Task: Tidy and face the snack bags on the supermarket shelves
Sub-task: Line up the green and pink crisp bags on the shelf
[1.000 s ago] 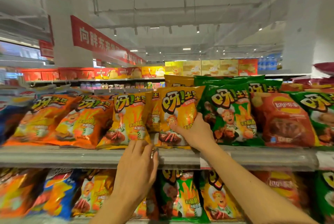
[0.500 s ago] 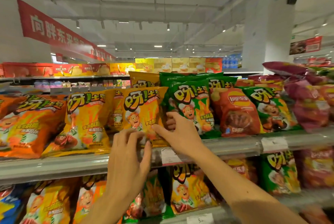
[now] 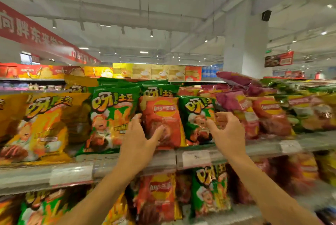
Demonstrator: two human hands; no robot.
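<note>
The top shelf [image 3: 109, 167] carries a row of snack bags: a yellow bag [image 3: 41, 124], a green bag [image 3: 109, 115], a red Lay's bag [image 3: 166, 113], a second green bag [image 3: 195, 115] and purple bags [image 3: 236, 101] at the right. My left hand [image 3: 140, 139] reaches up with its fingers spread, thumb on the front of the red Lay's bag and fingertips at the bag's left edge. Raised in front of the second green bag's right edge, my right hand [image 3: 225, 133] has loosely curled fingers and holds nothing. The view is blurred.
A lower shelf holds more bags, among them a red Lay's bag [image 3: 160, 192] and a green bag [image 3: 211, 188]. Price tags [image 3: 196, 158] sit on the shelf rail. A white pillar [image 3: 245, 46] rises behind the shelves at the right.
The view has swung right along the shelf. My left hand rose from the shelf rail to the red Lay's bag. My right hand left the yellow bag and moved to the second green bag.
</note>
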